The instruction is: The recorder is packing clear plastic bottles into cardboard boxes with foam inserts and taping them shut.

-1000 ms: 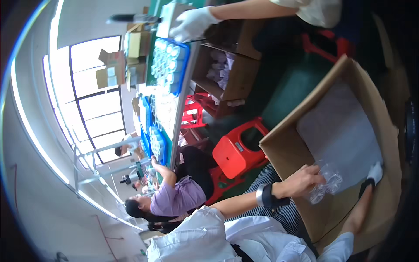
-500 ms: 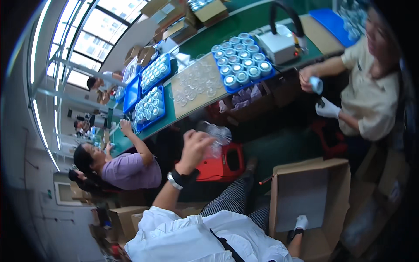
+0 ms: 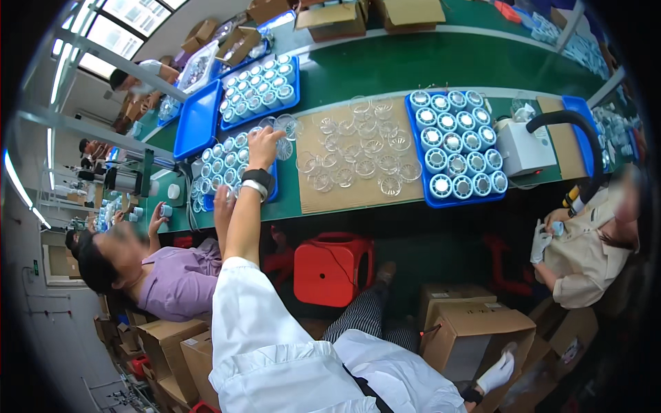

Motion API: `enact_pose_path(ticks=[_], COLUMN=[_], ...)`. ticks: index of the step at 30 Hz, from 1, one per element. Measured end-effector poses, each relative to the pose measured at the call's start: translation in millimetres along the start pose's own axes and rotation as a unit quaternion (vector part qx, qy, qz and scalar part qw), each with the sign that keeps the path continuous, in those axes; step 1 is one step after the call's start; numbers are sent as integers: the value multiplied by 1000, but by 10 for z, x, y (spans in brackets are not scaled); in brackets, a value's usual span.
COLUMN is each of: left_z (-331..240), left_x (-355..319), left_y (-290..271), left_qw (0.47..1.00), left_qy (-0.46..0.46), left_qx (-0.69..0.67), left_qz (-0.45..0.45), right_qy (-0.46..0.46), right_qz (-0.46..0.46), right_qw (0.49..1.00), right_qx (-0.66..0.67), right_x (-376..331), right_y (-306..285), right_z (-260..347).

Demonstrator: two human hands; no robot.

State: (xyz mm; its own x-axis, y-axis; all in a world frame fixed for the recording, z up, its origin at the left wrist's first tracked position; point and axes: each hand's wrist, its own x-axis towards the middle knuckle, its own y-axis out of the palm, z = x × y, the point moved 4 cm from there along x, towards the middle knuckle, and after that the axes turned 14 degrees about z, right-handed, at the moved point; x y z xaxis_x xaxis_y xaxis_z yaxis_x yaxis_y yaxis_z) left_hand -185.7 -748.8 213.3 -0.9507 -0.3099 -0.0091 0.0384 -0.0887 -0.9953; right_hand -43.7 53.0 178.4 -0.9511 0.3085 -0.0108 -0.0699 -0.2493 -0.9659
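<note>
Left hand (image 3: 264, 146): bare, fingers grasping clear ribbed plastic covers (image 3: 288, 126), held above the right side of a blue tray (image 3: 274, 187) of pale-blue cylinders.
Right hand (image 3: 497, 373): white-gloved, a clear round disc (image 3: 509, 347) at its fingertips, beside a cardboard carton (image 3: 482, 318); firmness of grip cannot be told.
Loose covers: many, spread on a cardboard sheet (image 3: 351, 200) on the green tabletop (image 3: 290, 189).
Second tray (image 3: 441, 203): blue, filled with cylinders, right of sheet.
Stool (image 3: 323, 275): red plastic, before the tabletop.
</note>
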Motion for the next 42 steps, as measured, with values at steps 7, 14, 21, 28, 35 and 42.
enact_pose_path(ticks=[7, 14, 21, 28, 35, 42], left_z=[205, 126, -311, -2617, -4753, -5925], left_x=[461, 687, -148, -1488, -2752, -3445], left_y=[688, 1008, 321, 146, 953, 1696], left_qw=[999, 978, 933, 757, 467, 533], left_qy=[28, 67, 66, -33, 268, 119], left_qx=[11, -178, -325, -629, -556, -412], left_qz=[25, 87, -141, 171, 633, 729], right_qy=[-516, -657, -530, -71, 260, 455], right_qz=[194, 201, 184, 520, 419, 273], right_qw=[828, 724, 792, 848, 854, 744], right_qx=[107, 61, 240, 69, 167, 407], right_x=[211, -136, 95, -1040, -1367, -1593], right_y=[387, 1787, 1542, 1990, 2380, 2873], right_z=[3881, 5250, 4653, 1610, 125, 12])
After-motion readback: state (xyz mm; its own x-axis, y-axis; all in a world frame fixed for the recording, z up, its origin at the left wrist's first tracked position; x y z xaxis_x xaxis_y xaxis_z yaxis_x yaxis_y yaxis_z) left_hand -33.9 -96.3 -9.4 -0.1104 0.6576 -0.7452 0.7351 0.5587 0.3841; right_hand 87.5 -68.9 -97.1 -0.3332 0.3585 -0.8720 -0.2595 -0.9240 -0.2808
